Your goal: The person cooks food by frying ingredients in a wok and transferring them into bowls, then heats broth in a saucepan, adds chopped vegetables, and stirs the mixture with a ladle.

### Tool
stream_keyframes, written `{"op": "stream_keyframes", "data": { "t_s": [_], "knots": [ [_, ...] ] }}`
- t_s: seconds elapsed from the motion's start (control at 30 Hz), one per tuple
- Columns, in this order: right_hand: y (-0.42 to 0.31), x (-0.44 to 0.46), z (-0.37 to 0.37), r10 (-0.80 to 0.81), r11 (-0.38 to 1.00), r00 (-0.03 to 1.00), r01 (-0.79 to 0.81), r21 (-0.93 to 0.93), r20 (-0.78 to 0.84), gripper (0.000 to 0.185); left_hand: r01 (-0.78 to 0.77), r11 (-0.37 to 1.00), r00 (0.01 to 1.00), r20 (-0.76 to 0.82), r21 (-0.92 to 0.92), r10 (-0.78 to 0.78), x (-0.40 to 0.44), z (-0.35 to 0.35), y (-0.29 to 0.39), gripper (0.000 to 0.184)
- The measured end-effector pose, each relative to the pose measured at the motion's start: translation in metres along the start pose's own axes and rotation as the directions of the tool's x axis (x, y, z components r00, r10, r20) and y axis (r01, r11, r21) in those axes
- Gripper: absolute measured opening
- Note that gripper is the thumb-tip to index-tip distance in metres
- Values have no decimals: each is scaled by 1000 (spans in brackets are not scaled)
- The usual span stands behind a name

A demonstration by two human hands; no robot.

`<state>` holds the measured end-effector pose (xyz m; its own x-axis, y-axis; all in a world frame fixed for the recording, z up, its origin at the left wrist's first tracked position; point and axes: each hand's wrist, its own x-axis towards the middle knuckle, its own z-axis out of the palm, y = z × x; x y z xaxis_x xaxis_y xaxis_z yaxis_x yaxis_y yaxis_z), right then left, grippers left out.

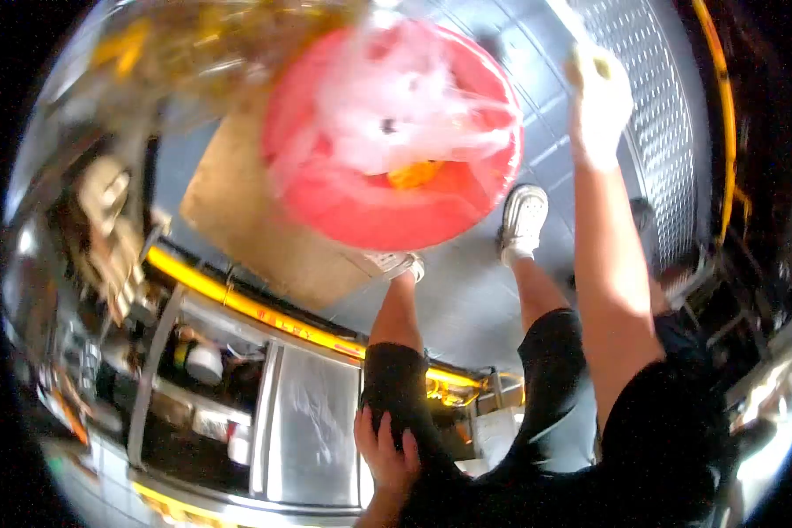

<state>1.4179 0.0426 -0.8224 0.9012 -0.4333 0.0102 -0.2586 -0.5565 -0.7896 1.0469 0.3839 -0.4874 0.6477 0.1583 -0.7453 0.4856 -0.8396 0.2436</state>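
Observation:
My left hand (387, 449) rests on my dark-clothed thigh, its fingers apart and holding nothing. My right arm reaches forward at the upper right, and my right hand (600, 101), pale and overexposed, is closed at the lower end of a blurred white strip (568, 18) that I cannot make out. Left of that hand, a round red tub (370, 224) stands on the floor in front of my feet. Crumpled translucent plastic (370, 106) lies in the tub, with an orange piece (414, 174) beside it.
A brown cardboard sheet (238, 211) lies partly under the tub. At lower left stands a metal shelf unit (312, 422) with a yellow edge bar (246, 304). Tan gloves (110, 229) hang at the left. A patterned metal panel (669, 132) is at right. Blurred yellow material (211, 44) shows at the top left.

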Motion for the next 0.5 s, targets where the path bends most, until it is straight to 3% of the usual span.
{"op": "stream_keyframes", "data": {
  "t_s": [0.07,0.1,0.13,0.17,0.2,0.27,0.3,0.33,0.37,0.4,0.47,0.5],
  "knots": [
    [-126,-39,-35,201,943,979,-182,278,-43,14,-52,999,998,-40,7,52,-4,-1,-6,47],
    [-166,-63,-48,175,937,983,-182,297,49,9,-64,998,995,-71,-12,63,-5,1,-6,46],
    [-181,-85,-59,39,994,982,-58,97,183,12,-78,997,992,-103,-28,75,-5,2,-8,45],
    [-240,-92,-68,-66,995,887,96,-42,456,21,-107,994,983,-149,-17,103,-10,3,-10,45],
    [-219,-113,-50,-402,907,753,403,118,521,31,-124,992,973,-195,-2,121,-14,5,-12,44],
    [-237,-152,-35,-21,996,737,74,-50,675,34,-89,995,982,-172,-48,80,-23,3,-18,45],
    [-241,-163,-35,44,999,696,-53,-9,717,33,-60,997,988,-144,-39,53,-27,-1,-17,47],
    [-224,-164,-36,-136,856,532,488,-172,836,24,-32,999,993,-111,-36,28,-35,-2,-19,48],
    [-283,-157,-55,-344,746,454,664,-55,822,16,-33,999,996,-89,-16,31,-46,13,-30,50],
    [-295,-160,-56,-223,662,463,718,-216,857,16,-34,999,996,-85,-9,34,-61,14,-32,50],
    [-386,-155,-92,-360,578,384,807,-120,850,29,-24,1000,996,-88,-9,23,-91,7,-28,51],
    [-412,-156,-99,-298,609,409,777,-158,863,30,-20,998,993,-115,-67,12,-106,8,-28,48]
  ]
}}
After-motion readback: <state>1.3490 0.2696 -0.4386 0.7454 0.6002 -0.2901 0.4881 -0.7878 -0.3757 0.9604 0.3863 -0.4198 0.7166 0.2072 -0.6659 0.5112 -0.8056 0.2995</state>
